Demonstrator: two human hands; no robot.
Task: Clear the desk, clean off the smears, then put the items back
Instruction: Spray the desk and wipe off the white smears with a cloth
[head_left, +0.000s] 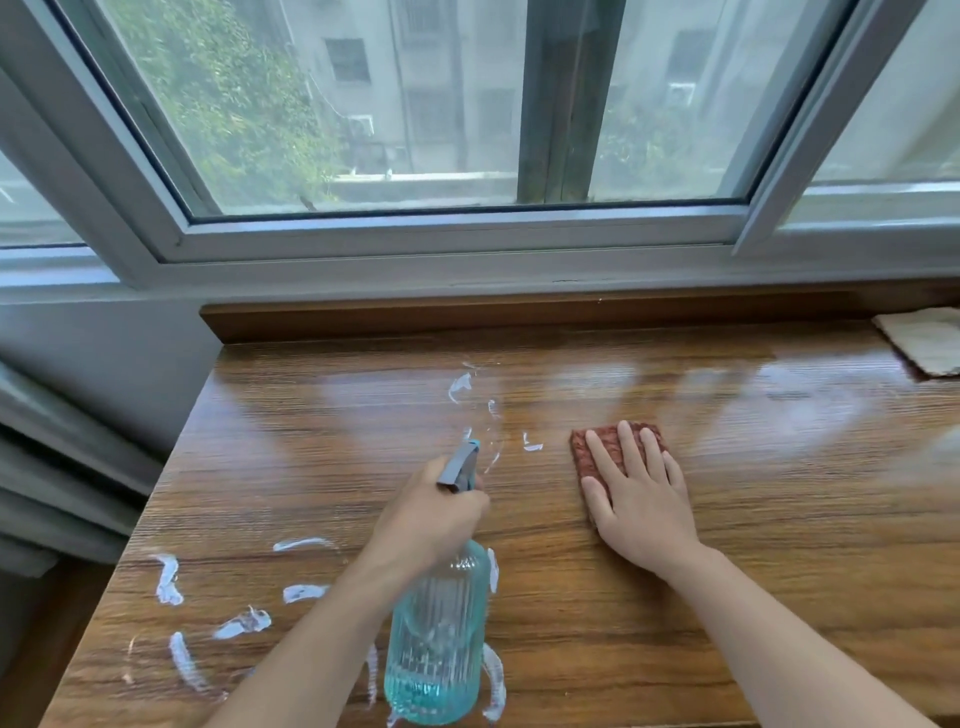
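Left hand (434, 512) wraps the spray bottle (439, 634) neck; trigger and fingertips hidden under the grip, bottle base partly motion-blurred. Right hand (636, 491) palm covers the near half of the red cloth (597, 449). Beige rag (922, 338), far right of that hand, cut off by frame edge.

Brown wood-grain desk (727, 519) with white smears (167, 579), ribbed teal spray bottle (439, 639), reddish-brown cloth (602, 452).
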